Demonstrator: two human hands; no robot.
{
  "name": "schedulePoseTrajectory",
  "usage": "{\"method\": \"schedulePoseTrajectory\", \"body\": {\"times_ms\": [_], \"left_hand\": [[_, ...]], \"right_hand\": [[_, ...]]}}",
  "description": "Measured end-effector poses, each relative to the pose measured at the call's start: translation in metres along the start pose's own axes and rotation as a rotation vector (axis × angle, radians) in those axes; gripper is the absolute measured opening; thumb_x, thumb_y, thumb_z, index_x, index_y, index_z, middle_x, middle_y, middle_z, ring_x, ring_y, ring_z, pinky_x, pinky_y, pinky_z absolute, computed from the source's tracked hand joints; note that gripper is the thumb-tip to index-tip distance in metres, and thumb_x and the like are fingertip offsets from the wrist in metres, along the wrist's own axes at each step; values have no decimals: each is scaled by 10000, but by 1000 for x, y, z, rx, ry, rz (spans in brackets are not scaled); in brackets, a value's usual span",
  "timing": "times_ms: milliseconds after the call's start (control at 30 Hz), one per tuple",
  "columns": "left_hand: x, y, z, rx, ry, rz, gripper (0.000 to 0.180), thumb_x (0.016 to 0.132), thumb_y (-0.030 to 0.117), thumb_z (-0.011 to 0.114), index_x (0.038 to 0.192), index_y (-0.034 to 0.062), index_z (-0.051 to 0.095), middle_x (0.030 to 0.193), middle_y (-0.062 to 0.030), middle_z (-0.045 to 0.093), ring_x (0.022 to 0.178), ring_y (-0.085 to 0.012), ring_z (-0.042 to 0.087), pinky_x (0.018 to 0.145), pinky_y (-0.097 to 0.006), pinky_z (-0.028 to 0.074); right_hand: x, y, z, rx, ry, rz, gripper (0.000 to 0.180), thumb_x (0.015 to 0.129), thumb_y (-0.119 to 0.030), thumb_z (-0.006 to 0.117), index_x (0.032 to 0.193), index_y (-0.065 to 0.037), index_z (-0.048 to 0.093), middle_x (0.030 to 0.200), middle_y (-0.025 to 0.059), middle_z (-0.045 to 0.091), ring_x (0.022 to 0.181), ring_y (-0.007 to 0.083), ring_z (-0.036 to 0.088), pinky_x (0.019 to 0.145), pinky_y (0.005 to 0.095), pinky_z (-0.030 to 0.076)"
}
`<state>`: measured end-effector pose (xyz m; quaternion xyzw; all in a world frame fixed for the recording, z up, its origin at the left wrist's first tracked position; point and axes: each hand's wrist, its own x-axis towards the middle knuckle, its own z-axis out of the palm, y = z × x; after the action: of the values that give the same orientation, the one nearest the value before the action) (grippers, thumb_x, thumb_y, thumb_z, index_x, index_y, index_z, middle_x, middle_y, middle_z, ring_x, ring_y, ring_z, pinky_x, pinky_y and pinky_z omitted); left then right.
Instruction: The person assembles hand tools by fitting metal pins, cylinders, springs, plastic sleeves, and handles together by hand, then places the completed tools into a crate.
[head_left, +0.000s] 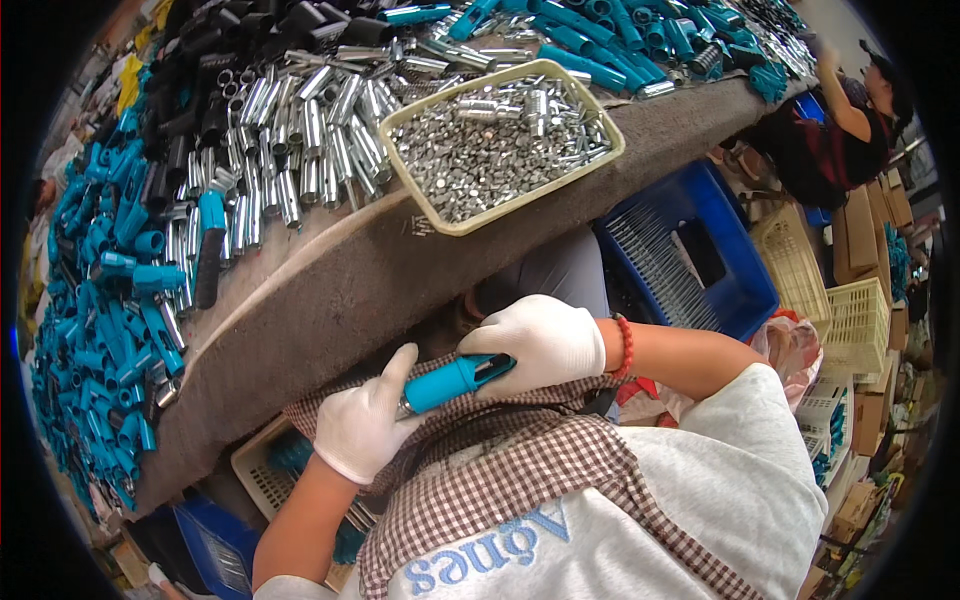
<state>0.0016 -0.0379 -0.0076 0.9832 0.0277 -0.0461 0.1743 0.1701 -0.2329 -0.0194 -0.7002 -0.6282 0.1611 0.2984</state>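
Note:
Over my lap, a teal tubular housing (440, 386) with a long cut-out near its right end lies slightly tilted between my hands. My left hand (362, 425), in a white glove, closes around its left end, where a bit of silvery metal shows; the thumb points up. Wrapped round the cut-out end is my right hand (545, 343), also white-gloved, with a red bead bracelet at the wrist. Some fingers of both hands are hidden behind the housing. Ahead on the bench sits a cream tray (455, 228) of small metal pieces.
Piled teal housings (95, 350) and shiny metal tubes (265, 190) cover the bench's left side. The brown bench edge (330, 310) curves in front of me. Right of my legs stands a blue crate (735, 315) of metal rods. Another person (830, 140) sits at the far right.

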Motion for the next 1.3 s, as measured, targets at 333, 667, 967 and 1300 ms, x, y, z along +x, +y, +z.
{"method": "schedulePoseTrajectory", "body": {"times_ms": [333,667,967,1300], "left_hand": [[26,-8,-27,-947,-677,-236,938,645,377,877,1366,-19,424,1195,-146,584,1135,-206,546,987,-311,427],[29,33,-21,-93,-94,117,585,711,357,786,1187,102,560,842,-117,663,690,-328,663,622,-372,549],[31,35,-33,-40,-139,48,412,719,303,756,1056,110,620,799,-105,652,706,-293,663,600,-371,529],[13,24,-18,-101,-31,0,408,734,328,782,1027,97,619,829,-99,667,702,-294,666,598,-363,527]], "right_hand": [[-2,-9,-29,-246,-150,-192,445,782,-321,702,1113,-59,561,788,91,605,664,273,660,566,377,532],[-5,-7,-13,254,-31,124,374,746,-394,722,821,-35,651,677,155,637,646,332,651,602,397,524],[11,-3,-71,-70,285,-113,347,748,-345,753,964,-82,685,838,94,645,792,289,638,702,381,520],[43,117,-173,-645,412,141,200,813,-108,572,964,-92,704,848,120,648,841,306,628,760,405,507]]}}
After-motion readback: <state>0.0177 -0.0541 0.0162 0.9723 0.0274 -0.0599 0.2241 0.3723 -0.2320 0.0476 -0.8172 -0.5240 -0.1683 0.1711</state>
